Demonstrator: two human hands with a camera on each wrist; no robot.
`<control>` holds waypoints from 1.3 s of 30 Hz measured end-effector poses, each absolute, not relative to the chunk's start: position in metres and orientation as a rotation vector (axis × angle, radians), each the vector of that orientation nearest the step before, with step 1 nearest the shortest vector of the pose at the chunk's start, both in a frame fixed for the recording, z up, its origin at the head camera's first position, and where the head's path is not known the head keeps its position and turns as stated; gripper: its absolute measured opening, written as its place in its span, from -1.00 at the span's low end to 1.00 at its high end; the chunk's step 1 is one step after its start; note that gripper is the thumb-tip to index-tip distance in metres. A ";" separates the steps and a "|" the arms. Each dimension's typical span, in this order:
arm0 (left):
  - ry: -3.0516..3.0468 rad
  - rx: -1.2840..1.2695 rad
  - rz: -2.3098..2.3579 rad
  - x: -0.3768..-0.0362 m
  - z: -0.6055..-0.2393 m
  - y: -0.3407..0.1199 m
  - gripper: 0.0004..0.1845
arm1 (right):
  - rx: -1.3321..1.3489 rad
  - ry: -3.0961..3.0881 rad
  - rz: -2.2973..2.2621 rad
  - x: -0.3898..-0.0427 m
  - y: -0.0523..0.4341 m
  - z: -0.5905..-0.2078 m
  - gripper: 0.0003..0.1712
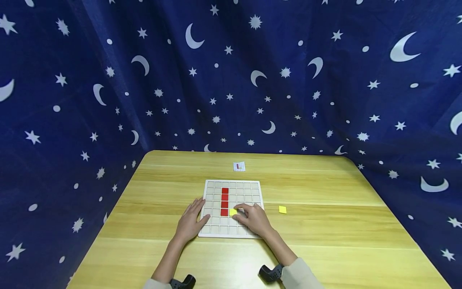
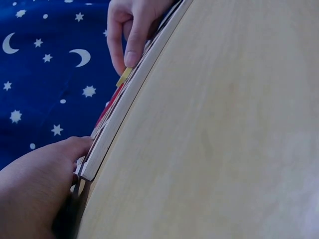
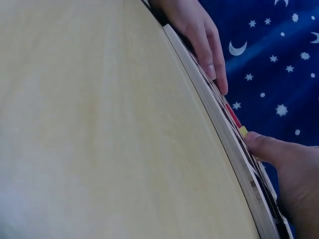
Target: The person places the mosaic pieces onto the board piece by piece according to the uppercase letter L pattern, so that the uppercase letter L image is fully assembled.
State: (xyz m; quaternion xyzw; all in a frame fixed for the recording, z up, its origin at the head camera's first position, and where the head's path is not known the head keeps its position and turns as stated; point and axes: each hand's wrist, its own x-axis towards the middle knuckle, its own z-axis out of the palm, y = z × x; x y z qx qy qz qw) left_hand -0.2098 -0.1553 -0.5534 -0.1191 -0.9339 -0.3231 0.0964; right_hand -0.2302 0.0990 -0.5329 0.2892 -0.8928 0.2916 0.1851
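Yellow tile at my right fingertips, grid board steadied by my left hand.

My right hand [image 1: 254,218] pinches the yellow tile [image 1: 233,211] at its 10 o'clock, just right of the red column's [image 1: 225,201] lowest tile; that column's long axis runs 12 to 6. My left hand [image 1: 192,222], fingers straight and slightly spread, presses the white grid board's [image 1: 253,185] left edge. A second yellow tile [image 1: 282,209] lies at 3 o'clock on the table [image 1: 325,241], nearer my right hand.

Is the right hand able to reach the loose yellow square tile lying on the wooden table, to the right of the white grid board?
Probably yes: the right hand is near the loose yellow square tile, with only bare wooden table between them.
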 end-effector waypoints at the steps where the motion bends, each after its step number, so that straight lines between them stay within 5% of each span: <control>1: -2.769 -0.352 -0.960 -0.210 -0.553 -0.155 -0.36 | 0.812 -2.521 0.815 -0.230 0.099 -0.533 -0.66; 11: -2.787 -0.346 -0.961 -0.210 -0.551 -0.153 -0.36 | 0.751 -2.544 0.787 -0.225 0.107 -0.528 -0.47; 21: -2.785 -0.348 -0.960 -0.207 -0.551 -0.152 -0.35 | 0.750 -2.503 0.889 -0.212 0.151 -0.529 -0.63; 39: -2.784 -0.338 -0.952 -0.206 -0.548 -0.153 -0.36 | 0.466 -2.565 0.843 -0.218 0.242 -0.542 -0.60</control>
